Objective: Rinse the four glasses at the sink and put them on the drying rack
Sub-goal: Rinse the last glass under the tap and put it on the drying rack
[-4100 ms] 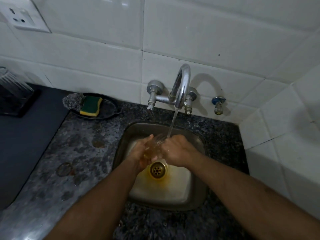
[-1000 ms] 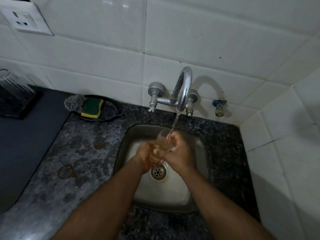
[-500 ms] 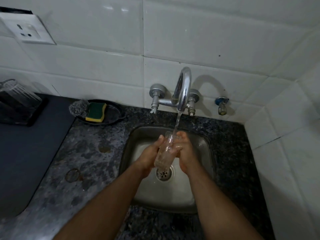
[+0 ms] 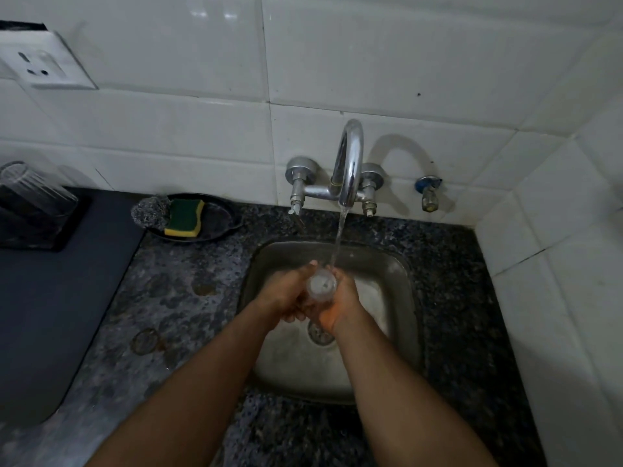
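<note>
A clear glass (image 4: 322,285) is held over the steel sink (image 4: 397,332), its round end turned up toward me. My left hand (image 4: 285,293) wraps its left side and my right hand (image 4: 338,303) wraps its right side, fingers curled round it. Water falls from the chrome tap (image 4: 350,163) onto the glass's far edge. Another clear ribbed glass (image 4: 32,187) stands upside down on the black drying rack (image 4: 64,234) at the far left.
A dark mat (image 4: 50,315) covers the counter left of the sink. A black dish (image 4: 219,227) by the wall holds a green-yellow sponge (image 4: 183,217) and a steel scourer (image 4: 146,212). White tiled walls close in behind and at the right. A socket (image 4: 40,67) sits top left.
The yellowish liquid seen in the glass and sink is gone. The glass has turned from tilted sideways under the stream to end-on toward me, both hands closer around it.
</note>
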Motion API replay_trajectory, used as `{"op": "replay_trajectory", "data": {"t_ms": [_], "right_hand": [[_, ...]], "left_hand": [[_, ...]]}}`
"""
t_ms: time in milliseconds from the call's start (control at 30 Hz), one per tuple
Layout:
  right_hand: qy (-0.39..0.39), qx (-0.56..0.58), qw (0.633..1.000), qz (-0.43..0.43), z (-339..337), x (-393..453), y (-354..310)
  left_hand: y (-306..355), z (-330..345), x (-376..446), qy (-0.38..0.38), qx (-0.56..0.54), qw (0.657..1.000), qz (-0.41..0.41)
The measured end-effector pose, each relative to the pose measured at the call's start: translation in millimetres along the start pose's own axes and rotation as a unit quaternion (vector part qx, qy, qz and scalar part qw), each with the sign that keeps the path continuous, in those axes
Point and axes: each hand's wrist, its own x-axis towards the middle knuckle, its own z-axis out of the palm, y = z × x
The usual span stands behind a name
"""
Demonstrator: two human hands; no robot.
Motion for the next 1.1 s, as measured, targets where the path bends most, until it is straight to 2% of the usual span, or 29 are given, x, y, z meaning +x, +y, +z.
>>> {"op": "replay_trajectory", "data": {"t_ms": [67, 133, 200, 267, 367, 467, 500, 567, 667, 733, 800, 867, 933, 1000, 1033, 1067, 1100], "right_hand": [[-0.030, -0.061, 0.997, 0.036, -5.5, -5.9, -8.1], [-0.048, -0.185, 0.980, 0.047, -14.4, -9.0, -19.3], [-0.067, -0.286, 0.955, 0.032, -18.5, -11.3, -30.0], [-0.094, -0.320, 0.943, 0.003, -17.2, -14.4, -37.9], [-0.114, -0.306, 0.942, -0.082, -12.9, -22.9, -39.0], [-0.022, -0.303, 0.927, -0.222, -17.4, -20.3, -21.3], [-0.003, -0.315, 0.910, -0.269, -21.4, -17.8, -13.2], [-0.015, -0.365, 0.865, -0.342, -28.1, -12.6, 0.5], [-0.029, -0.437, 0.806, -0.399, -27.8, -9.9, 5.7], [0.008, -0.471, 0.770, -0.429, -21.1, -8.2, 3.6], [0.077, -0.480, 0.746, -0.454, -12.5, -5.1, 2.2], [0.142, -0.486, 0.752, -0.422, -3.2, 3.1, 1.9], [0.165, -0.474, 0.797, -0.337, 5.0, 10.5, 0.7], [0.136, -0.421, 0.844, -0.304, 4.4, 9.2, 0.1], [0.109, -0.399, 0.856, -0.311, 3.2, 5.0, 0.0], [0.076, -0.397, 0.852, -0.333, -0.8, 1.3, 1.6], [0.047, -0.415, 0.831, -0.367, -5.2, -4.8, 2.9]], "left_hand": [[1.7, -2.7, 2.3, 0.006, -0.016, 1.000, -0.017], [3.3, -5.1, 4.6, 0.005, -0.061, 0.998, -0.018], [6.2, -6.2, 7.3, 0.005, -0.114, 0.993, -0.014], [9.3, -2.4, 7.6, 0.002, -0.172, 0.985, -0.019], [12.9, 7.7, 15.0, 0.052, -0.263, 0.963, -0.033], [15.6, 18.0, 23.0, 0.143, -0.352, 0.924, -0.046], [15.1, 20.2, 25.8, 0.159, -0.373, 0.913, -0.048], [14.3, 24.4, 28.3, 0.165, -0.402, 0.899, -0.057], [12.6, 31.3, 27.8, 0.176, -0.445, 0.876, -0.056], [12.2, 36.5, 25.1, 0.210, -0.473, 0.853, -0.066], [11.0, 42.9, 24.0, 0.232, -0.489, 0.839, -0.061], [9.6, 46.7, 23.6, 0.251, -0.492, 0.832, -0.050], [9.4, 46.3, 21.0, 0.273, -0.502, 0.820, -0.044], [10.2, 42.7, 17.6, 0.275, -0.522, 0.807, -0.026], [10.8, 41.0, 17.3, 0.267, -0.535, 0.801, -0.018], [11.6, 39.9, 16.3, 0.260, -0.542, 0.799, -0.011], [13.9, 40.4, 14.6, 0.255, -0.547, 0.797, -0.008]]}}
